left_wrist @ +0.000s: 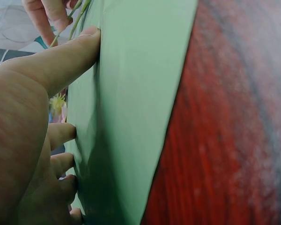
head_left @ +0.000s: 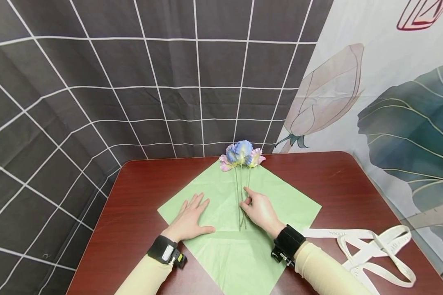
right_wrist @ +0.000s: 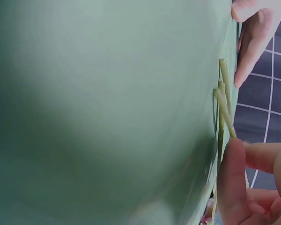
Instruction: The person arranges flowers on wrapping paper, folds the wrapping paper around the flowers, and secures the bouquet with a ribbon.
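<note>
A sheet of green wrapping paper (head_left: 284,196) lies cornerwise on the table. Blue and pink flowers (head_left: 242,152) lie with their heads at its far corner and their thin stems (head_left: 238,196) running toward me. My left hand (head_left: 189,219) rests on the left part of the paper with fingers spread; its thumb (left_wrist: 79,51) presses the sheet in the left wrist view. With thumb and forefinger my right hand (head_left: 260,209) pinches a flower stem low down. In the right wrist view, cut stem ends (right_wrist: 222,101) stick out past those fingers, close over the paper.
A white lettered ribbon (head_left: 336,233) lies in loose loops at the right of the red-brown table (head_left: 133,205). Behind the table hangs a dark cloth with a white grid (head_left: 177,65). A pale cloth printed with a lotus (head_left: 325,94) hangs at the right.
</note>
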A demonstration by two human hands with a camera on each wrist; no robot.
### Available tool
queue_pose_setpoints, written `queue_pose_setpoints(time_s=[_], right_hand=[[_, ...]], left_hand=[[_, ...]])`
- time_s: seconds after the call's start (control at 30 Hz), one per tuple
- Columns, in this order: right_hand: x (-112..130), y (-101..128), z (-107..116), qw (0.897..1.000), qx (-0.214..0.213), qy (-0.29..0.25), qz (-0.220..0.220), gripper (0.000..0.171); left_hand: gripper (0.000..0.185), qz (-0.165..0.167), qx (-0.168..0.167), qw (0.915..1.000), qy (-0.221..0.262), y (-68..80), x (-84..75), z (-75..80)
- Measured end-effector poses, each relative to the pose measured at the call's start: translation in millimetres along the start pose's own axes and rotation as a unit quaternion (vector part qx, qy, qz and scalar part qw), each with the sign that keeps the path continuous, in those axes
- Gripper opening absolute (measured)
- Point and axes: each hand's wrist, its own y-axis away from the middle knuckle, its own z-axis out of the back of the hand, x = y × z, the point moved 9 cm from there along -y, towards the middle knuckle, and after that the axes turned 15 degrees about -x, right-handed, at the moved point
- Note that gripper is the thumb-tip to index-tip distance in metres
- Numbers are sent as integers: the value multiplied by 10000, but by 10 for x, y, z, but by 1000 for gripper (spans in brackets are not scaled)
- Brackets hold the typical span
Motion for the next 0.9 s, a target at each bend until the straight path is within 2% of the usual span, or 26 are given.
queue_pose_setpoints(time_s=[0.33, 0.57, 0.77, 0.9], right_hand=[[24, -73, 64, 9978, -413, -498, -139, 60], [-29, -50, 33, 9994, -194, -240, -177, 68], [-35, -43, 41, 9992, -222, -301, -134, 65], [-47, -4, 9, 9985, -33, -443, -309, 66]], left_hand=[[96, 4, -55, 10000, 2, -35, -7, 24], [95, -23, -4, 10000, 11, 1, -21, -4], [95, 24, -4, 10000, -29, -2, -2, 1], [95, 19, -9, 10000, -32, 2, 3, -2]])
